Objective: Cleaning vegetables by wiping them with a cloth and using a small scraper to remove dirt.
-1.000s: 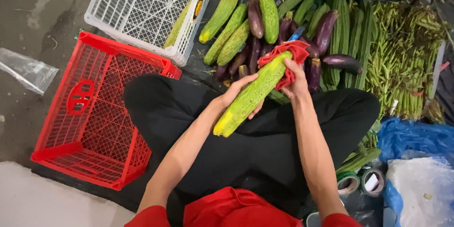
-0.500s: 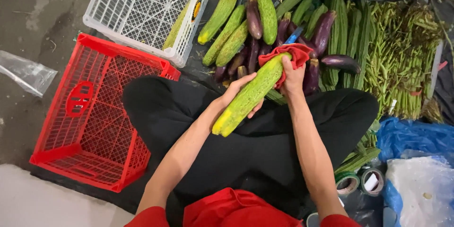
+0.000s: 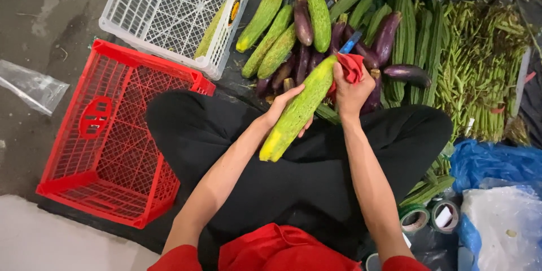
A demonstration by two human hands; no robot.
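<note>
My left hand (image 3: 285,106) grips a long green gourd with a yellow end (image 3: 296,112), held slantwise over my lap. My right hand (image 3: 351,91) holds a red cloth (image 3: 351,66) pressed against the gourd's upper end. Just beyond my hands lies a pile of green gourds (image 3: 278,38) and purple aubergines (image 3: 387,35) on a dark sheet.
An empty red plastic crate (image 3: 110,135) sits at my left knee. Behind it a white crate (image 3: 180,11) holds one green gourd. Ridged gourds and a heap of long beans (image 3: 480,62) lie to the right, with blue bags (image 3: 497,164) and tape rolls (image 3: 432,217) nearer.
The red cloth in my right hand has slid up the gourd toward its far end. My left hand keeps its hold on the gourd's middle.
</note>
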